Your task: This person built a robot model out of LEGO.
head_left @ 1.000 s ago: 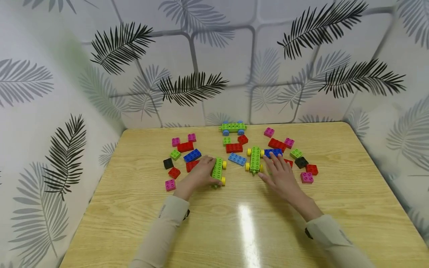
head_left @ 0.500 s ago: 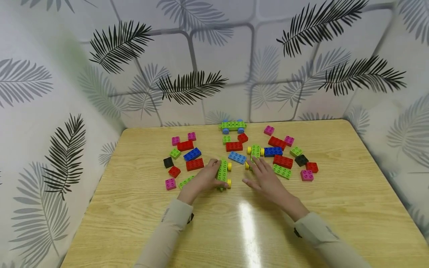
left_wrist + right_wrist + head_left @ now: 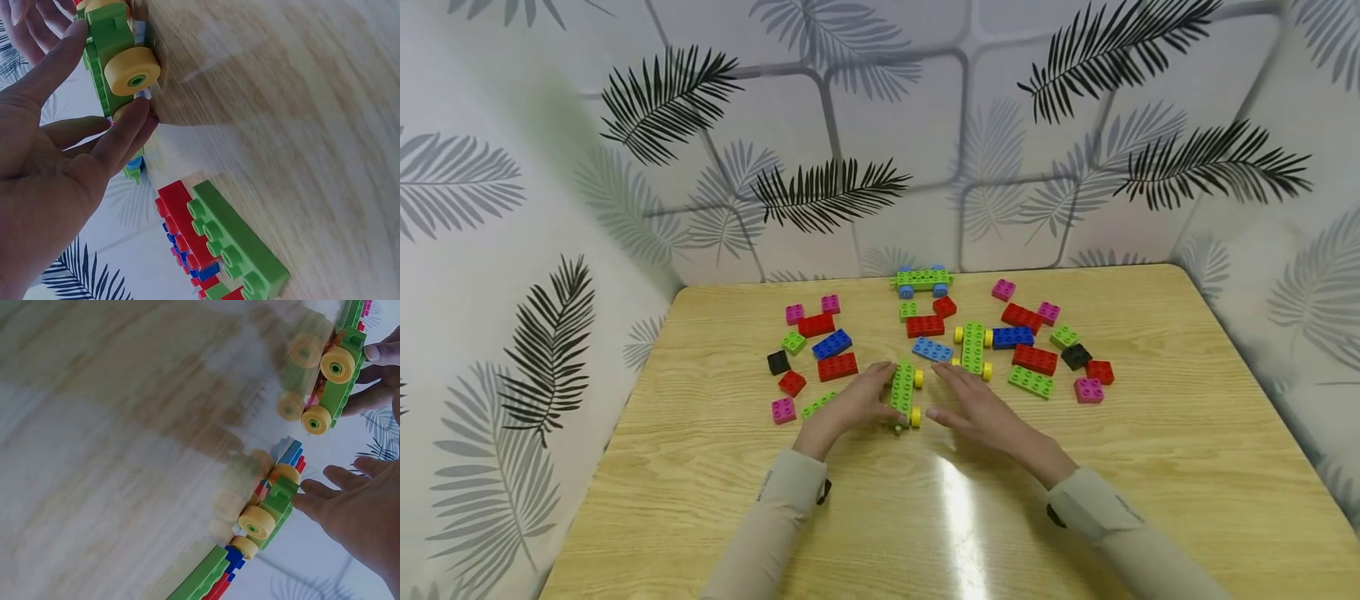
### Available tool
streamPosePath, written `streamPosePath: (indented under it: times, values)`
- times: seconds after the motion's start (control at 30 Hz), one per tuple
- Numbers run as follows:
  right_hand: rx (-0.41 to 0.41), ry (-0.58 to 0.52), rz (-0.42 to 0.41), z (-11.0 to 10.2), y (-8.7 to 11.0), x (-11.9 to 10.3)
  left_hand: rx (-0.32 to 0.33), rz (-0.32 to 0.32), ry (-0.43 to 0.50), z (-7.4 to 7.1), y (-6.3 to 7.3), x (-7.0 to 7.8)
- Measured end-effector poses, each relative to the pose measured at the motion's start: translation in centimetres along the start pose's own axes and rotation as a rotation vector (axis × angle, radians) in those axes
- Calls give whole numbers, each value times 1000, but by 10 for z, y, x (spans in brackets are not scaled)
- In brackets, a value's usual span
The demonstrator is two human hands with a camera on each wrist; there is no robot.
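Observation:
My left hand (image 3: 857,402) holds a green toy car base (image 3: 902,387) with yellow wheels, thumb at its near end and fingers along its left side. In the left wrist view, the thumb and fingertips span the car base (image 3: 107,59) close to a yellow wheel (image 3: 132,72). My right hand (image 3: 981,412) is between this car base and a second green one (image 3: 973,346), also on yellow wheels. Its fingers are extended and hold nothing. The right wrist view has the right fingertips (image 3: 312,495) close beside the second car base (image 3: 275,509).
A third green car base (image 3: 923,281) with blue wheels stands at the back edge of the wooden table (image 3: 865,517). Around the cars lie a light blue brick (image 3: 932,349), red bricks (image 3: 838,367), a dark blue brick (image 3: 1012,337), and several small pink, green and black ones.
The left hand has slid its car base right and slightly nearer. My right hand has moved left, from beside the dark blue brick past the second car base, toward the held one.

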State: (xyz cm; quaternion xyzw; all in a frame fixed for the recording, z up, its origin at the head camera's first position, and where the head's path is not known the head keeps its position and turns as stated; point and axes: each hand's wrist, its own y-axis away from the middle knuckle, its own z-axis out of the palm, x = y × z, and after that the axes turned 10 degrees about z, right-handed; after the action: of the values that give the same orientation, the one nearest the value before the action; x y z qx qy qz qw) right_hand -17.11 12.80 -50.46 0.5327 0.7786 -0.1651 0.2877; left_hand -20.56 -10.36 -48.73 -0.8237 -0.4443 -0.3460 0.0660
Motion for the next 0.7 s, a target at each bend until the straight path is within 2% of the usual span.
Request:
streamPosePath:
  times: [0.37,0.7]
  values:
    - [-20,22,-32,1,1,-3,6,86,2,14,1,9]
    - [-102,-37,2,2,6,-2,19,106,24,26,4,18]
